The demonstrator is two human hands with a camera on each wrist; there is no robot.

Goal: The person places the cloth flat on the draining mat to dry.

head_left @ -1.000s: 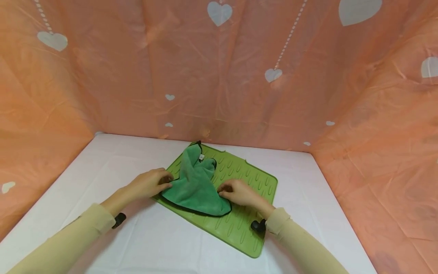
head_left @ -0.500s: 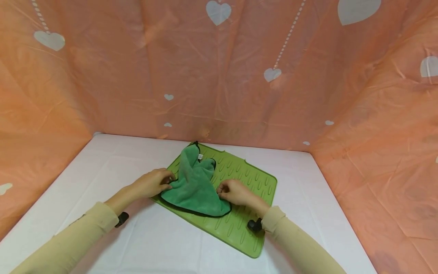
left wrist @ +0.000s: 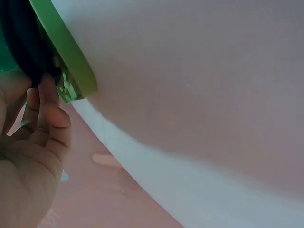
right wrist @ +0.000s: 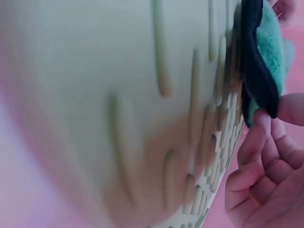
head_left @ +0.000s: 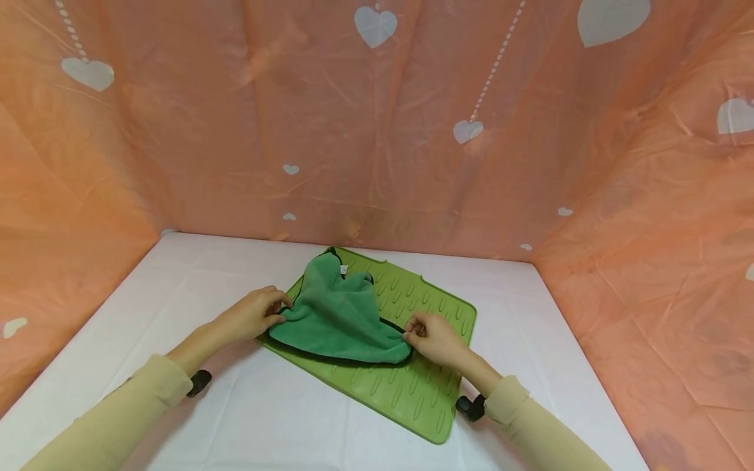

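The green cloth (head_left: 338,320)'s sitting kinda rumpled on the green mat (head_left: 412,399), atop the worktop (head_left: 277,418); its dark trim (right wrist: 259,61) is pinched in a narrow grip by both left hand (head_left: 256,315) and right hand (head_left: 437,339), probably so it's held spread between them.

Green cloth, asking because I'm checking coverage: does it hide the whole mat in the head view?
No, much of the green mat shows beyond the cloth.

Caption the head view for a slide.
Left hand and right hand pinch a rumpled green cloth over a ridged green mat.
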